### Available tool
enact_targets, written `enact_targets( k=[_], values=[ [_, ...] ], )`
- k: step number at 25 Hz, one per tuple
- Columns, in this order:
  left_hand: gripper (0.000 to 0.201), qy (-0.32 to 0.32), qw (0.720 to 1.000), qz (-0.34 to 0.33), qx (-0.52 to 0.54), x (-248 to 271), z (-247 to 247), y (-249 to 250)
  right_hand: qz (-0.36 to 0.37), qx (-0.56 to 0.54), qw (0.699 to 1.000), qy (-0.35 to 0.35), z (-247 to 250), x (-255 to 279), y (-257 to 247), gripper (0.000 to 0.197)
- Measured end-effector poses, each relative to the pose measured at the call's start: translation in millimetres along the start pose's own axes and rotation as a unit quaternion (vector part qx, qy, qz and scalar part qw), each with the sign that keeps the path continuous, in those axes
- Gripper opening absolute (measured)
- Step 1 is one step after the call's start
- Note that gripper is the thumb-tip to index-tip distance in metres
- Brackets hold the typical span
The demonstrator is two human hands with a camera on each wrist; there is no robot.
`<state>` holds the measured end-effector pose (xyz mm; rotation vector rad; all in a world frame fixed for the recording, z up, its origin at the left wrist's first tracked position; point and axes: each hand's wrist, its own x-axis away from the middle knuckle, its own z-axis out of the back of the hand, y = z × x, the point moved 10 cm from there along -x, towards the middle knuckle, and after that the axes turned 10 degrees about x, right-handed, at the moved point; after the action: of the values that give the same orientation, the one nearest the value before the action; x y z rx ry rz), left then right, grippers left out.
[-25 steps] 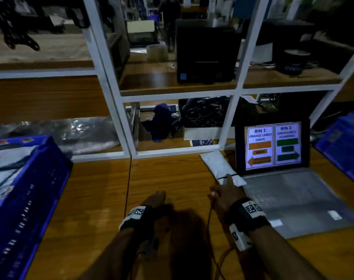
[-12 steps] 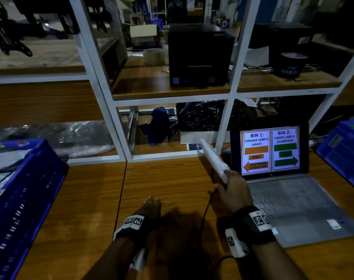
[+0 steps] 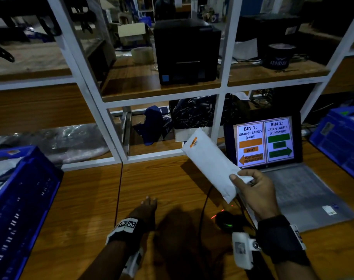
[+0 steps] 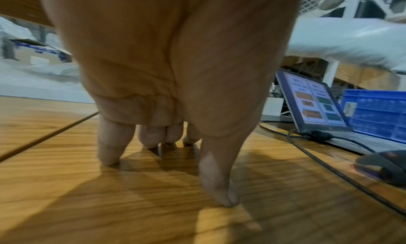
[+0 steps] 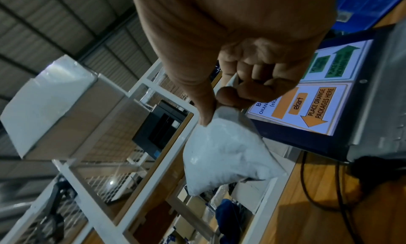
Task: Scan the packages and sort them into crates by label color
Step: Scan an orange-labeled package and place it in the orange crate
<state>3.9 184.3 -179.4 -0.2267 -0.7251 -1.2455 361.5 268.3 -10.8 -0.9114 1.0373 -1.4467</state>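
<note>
My right hand (image 3: pixel 245 181) pinches the near end of a white soft package (image 3: pixel 210 164) and holds it tilted above the table, left of the laptop. A small orange label (image 3: pixel 193 142) shows at the package's far end. In the right wrist view the thumb and curled fingers (image 5: pixel 248 84) grip the package (image 5: pixel 224 154). A black scanner (image 3: pixel 226 221) with a green light lies on the table below that hand, with a red line beside it. My left hand (image 3: pixel 148 206) rests empty on the wood, its fingertips (image 4: pixel 110 154) touching the table (image 4: pixel 219 187).
A blue crate (image 3: pixel 20 199) holding packages stands at the left, another blue crate (image 3: pixel 341 138) at the right. The open laptop (image 3: pixel 265 142) shows bin 1 orange with a left arrow and bin 2 green with a right arrow. A white shelf frame (image 3: pixel 218 118) stands behind. A cable (image 3: pixel 204 203) crosses the table.
My right hand has lifted the white package off the table beside the laptop and turned it so the orange label faces up. My left hand has stayed on the table.
</note>
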Motion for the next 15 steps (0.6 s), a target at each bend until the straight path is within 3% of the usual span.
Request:
enact_targets(
  k=[3,5,7,8,9,11,12,15],
  values=[
    [0.109,0.005,0.999,0.001,0.036,12.7,5.4,1.2,0.011,0.014,0.999,-0.035,-2.6,7.5,-8.5,0.018],
    [0.088,0.013,0.996,0.004,0.090,25.3,13.1,2.1,0.025,0.026,0.998,-0.057,-4.5,13.7,-16.2,0.018],
    [0.072,0.012,0.973,-0.015,0.230,47.7,20.6,7.8,0.038,0.031,0.996,-0.076,-7.3,18.7,-21.8,0.018],
    [0.076,0.031,0.931,-0.028,0.363,59.3,27.1,11.5,0.043,0.023,0.994,-0.096,-13.1,23.5,-26.7,0.019],
    [0.074,0.046,0.866,-0.047,0.496,74.6,36.1,20.4,0.046,0.009,0.992,-0.120,-21.2,29.6,-29.9,0.020],
    [0.061,0.067,0.752,-0.078,0.652,106.3,54.0,42.8,0.051,-0.007,0.982,-0.181,-47.0,45.5,-32.7,0.019],
    [0.055,0.077,0.713,-0.093,0.690,116.9,62.2,51.2,0.058,-0.006,0.976,-0.210,-62.8,54.2,-31.8,0.018],
    [0.042,0.132,0.637,-0.123,0.749,133.8,76.9,57.9,0.093,0.038,0.961,-0.256,-99.8,73.1,-22.9,0.022]
  ],
)
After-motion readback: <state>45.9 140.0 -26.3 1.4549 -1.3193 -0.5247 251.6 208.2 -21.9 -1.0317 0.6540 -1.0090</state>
